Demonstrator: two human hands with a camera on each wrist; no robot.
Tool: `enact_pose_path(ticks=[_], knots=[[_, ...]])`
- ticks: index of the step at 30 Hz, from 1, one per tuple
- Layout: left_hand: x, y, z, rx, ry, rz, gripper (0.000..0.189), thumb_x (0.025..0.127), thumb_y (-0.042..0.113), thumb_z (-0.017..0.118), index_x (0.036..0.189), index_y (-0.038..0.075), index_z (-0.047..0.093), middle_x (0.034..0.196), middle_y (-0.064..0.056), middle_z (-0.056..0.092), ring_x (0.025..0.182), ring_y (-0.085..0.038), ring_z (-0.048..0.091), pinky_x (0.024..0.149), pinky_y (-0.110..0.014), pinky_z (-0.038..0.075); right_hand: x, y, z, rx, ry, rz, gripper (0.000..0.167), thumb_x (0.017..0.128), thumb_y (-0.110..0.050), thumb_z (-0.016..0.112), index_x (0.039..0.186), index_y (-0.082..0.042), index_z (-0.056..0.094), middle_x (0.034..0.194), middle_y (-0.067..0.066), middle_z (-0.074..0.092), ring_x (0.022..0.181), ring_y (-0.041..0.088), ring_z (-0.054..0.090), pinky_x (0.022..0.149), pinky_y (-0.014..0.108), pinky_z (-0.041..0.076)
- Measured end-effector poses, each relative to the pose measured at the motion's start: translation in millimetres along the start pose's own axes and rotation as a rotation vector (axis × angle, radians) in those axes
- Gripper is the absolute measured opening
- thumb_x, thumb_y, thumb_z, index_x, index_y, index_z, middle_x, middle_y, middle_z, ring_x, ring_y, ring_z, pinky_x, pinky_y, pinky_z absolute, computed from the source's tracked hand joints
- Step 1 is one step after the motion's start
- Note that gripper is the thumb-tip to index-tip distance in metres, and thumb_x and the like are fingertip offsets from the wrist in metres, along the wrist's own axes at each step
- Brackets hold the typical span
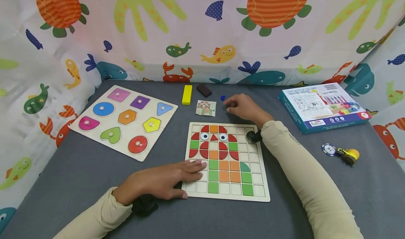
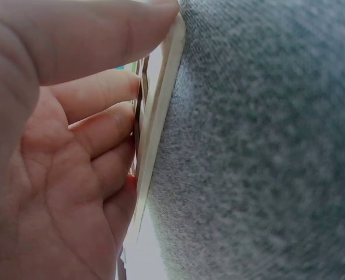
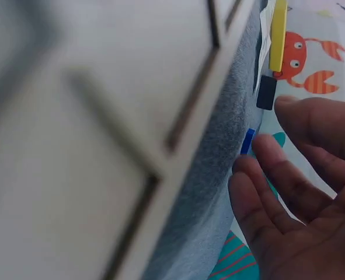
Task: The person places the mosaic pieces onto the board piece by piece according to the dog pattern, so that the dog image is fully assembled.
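A square wooden grid board [image 1: 264,182] lies flat on the table, with red, orange and green tiles and two eye pieces forming an owl-like figure. My left hand [image 1: 161,180] rests with extended fingers on its lower left part, the thumb at the near edge. In the left wrist view the thumb and fingertips touch the board's edge [image 2: 160,111]. Beyond the board, my right hand [image 1: 246,107] reaches over the table beside a small blue piece [image 1: 223,98]. The right wrist view shows its fingers loosely bent and apart from the blue piece [image 3: 247,142].
A small picture card [image 1: 206,108], a yellow block [image 1: 187,94] and a dark brown block [image 1: 204,90] lie behind the board. Left is a shape puzzle board [image 1: 104,126]. On the right are a boxed game [image 1: 322,107], a blue-white chip [image 1: 329,149] and a yellow-black item [image 1: 349,155].
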State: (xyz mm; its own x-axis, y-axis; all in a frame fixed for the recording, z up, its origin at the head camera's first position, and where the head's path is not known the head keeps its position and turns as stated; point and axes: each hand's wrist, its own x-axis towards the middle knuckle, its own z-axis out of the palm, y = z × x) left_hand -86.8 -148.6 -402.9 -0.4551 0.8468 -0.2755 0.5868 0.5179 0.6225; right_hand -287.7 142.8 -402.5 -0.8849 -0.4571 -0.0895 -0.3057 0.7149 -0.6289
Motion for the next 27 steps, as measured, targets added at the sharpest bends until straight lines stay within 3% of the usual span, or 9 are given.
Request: enact_pose_path(ticks=[3, 6, 8, 14, 20, 27], knots=[[-1.2, 0.5, -0.3, 0.001, 0.002, -0.007, 0.066, 0.091, 0.024, 0.070, 0.150, 0.015, 0.039, 0.160, 0.007, 0.019, 0.146, -0.011, 0.010, 0.113, -0.037, 0.023, 10.8, -4.4, -0.9, -0.001, 0.008, 0.003, 0.034, 0.093, -0.007, 0.064, 0.127, -0.004, 0.064, 0.114, 0.015, 0.059, 0.096, 0.028, 0.050, 0.083, 0.042, 0.043], [-2.1, 0.5, 0.0, 0.002, 0.008, -0.007, 0.067, 0.091, 0.025, 0.070, 0.150, 0.016, 0.039, 0.160, 0.008, 0.019, 0.146, -0.011, 0.010, 0.113, -0.037, 0.024, 19.4, -5.5, -1.2, -0.018, -0.005, 0.013, 0.038, 0.094, -0.006, 0.063, 0.131, -0.005, 0.061, 0.138, 0.013, 0.053, 0.119, 0.029, 0.049, 0.100, 0.045, 0.040], [-2.0, 0.3, 0.2, 0.001, 0.011, -0.005, 0.067, 0.091, 0.025, 0.070, 0.150, 0.016, 0.038, 0.159, 0.008, 0.020, 0.146, -0.011, 0.011, 0.113, -0.038, 0.024, 23.3, -5.9, -0.9, -0.044, -0.016, 0.025, 0.038, 0.094, -0.005, 0.062, 0.132, -0.006, 0.061, 0.144, 0.012, 0.049, 0.129, 0.030, 0.045, 0.105, 0.045, 0.036], [-1.0, -1.2, 1.2, 0.009, 0.015, 0.014, 0.067, 0.091, 0.026, 0.070, 0.150, 0.016, 0.038, 0.159, 0.006, 0.020, 0.146, -0.013, 0.012, 0.112, -0.038, 0.026, 27.4, -10.7, 1.5, -0.141, -0.010, 0.054, 0.033, 0.091, 0.000, 0.061, 0.125, 0.001, 0.065, 0.132, 0.019, 0.055, 0.126, 0.035, 0.045, 0.106, 0.047, 0.033], [0.5, 0.3, 1.2, 0.004, -0.004, 0.003, 0.067, 0.092, 0.025, 0.069, 0.150, 0.016, 0.039, 0.160, 0.006, 0.020, 0.146, -0.012, 0.011, 0.113, -0.037, 0.025, 24.3, 1.9, 1.3, -0.062, 0.022, 0.161, 0.027, 0.093, -0.001, 0.060, 0.119, 0.003, 0.067, 0.125, 0.019, 0.060, 0.123, 0.033, 0.048, 0.104, 0.047, 0.036], [-0.7, 0.0, -0.5, -0.001, -0.005, -0.009, 0.066, 0.091, 0.025, 0.069, 0.150, 0.016, 0.039, 0.160, 0.007, 0.018, 0.146, -0.012, 0.009, 0.113, -0.038, 0.024, 18.1, 8.7, -5.2, -0.062, 0.061, 0.117, 0.027, 0.101, -0.014, 0.054, 0.116, 0.002, 0.069, 0.116, 0.019, 0.065, 0.110, 0.032, 0.056, 0.096, 0.048, 0.041]])
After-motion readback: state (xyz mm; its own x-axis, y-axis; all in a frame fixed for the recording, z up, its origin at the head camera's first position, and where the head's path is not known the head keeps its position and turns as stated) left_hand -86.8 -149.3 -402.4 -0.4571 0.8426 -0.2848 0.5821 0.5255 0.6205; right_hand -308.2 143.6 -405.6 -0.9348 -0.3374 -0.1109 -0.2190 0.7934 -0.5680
